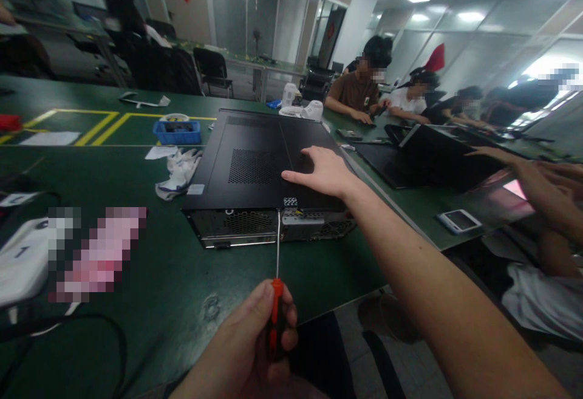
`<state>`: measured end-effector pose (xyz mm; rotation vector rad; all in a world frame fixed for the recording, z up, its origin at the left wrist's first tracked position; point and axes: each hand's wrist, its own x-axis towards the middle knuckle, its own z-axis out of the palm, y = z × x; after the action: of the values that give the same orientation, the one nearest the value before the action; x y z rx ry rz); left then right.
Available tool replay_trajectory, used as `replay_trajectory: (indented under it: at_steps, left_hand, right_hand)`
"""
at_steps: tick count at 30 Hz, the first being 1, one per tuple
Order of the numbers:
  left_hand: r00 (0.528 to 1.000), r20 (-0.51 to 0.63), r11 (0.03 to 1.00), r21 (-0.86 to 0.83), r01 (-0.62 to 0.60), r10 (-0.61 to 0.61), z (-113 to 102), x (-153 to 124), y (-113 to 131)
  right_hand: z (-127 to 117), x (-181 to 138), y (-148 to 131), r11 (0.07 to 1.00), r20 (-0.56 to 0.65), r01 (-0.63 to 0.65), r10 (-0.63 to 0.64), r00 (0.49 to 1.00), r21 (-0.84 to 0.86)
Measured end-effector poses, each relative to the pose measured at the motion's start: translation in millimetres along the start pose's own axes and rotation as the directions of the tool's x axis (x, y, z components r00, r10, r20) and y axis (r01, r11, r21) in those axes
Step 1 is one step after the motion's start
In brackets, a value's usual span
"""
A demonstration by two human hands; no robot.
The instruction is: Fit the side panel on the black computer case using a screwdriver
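Observation:
A black desktop computer case [255, 138] lies flat on the green table, its metal rear panel with vents turned towards me. My left hand [273, 326] is closed round the red and black handle of a screwdriver [277, 247]. The long shaft points away from me, and its tip meets the upper edge of the rear panel near the middle; a screw there is too small to make out. My right hand [325, 171] rests open on top of the case, towards its right side, thumb and fingers spread.
Left of the case are a white glove [180, 171] and a blue bin [177, 132] of small parts. A white numbered device [25, 256] with cables lies further left. To the right are a phone [459, 221] and a co-worker's hands [496, 156] at a black panel. Other people sit beyond.

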<state>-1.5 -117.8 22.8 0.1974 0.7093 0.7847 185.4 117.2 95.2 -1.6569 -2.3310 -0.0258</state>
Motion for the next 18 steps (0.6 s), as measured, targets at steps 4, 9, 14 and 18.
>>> replay_trajectory:
  at_steps: [4, 9, 14, 18]
  left_hand:
    - [1.0, -0.016, 1.0, -0.008, 0.003, -0.003, 0.4, 0.1, 0.7]
    - [1.0, -0.004, 1.0, 0.002, -0.01, 0.01, 1.8, -0.4, 1.4]
    - [1.0, 0.006, 0.999, -0.032, 0.007, -0.007, 0.0, -0.4, 0.9]
    - [1.0, -0.005, 1.0, -0.025, -0.008, 0.008, -0.6, 0.8, 0.5]
  right_hand:
    - [0.4, 0.6, 0.7, 1.0, 0.001, 0.0, 0.0, 1.0, -0.006]
    - [0.9, 0.8, 1.0, 1.0, -0.002, 0.002, -0.002, 1.0, -0.005]
    - [1.1, 0.4, 1.2, 1.0, -0.004, 0.003, -0.003, 1.0, -0.011]
    - [0.2, 0.0, 0.3, 1.0, 0.001, -0.001, 0.001, 1.0, -0.012]
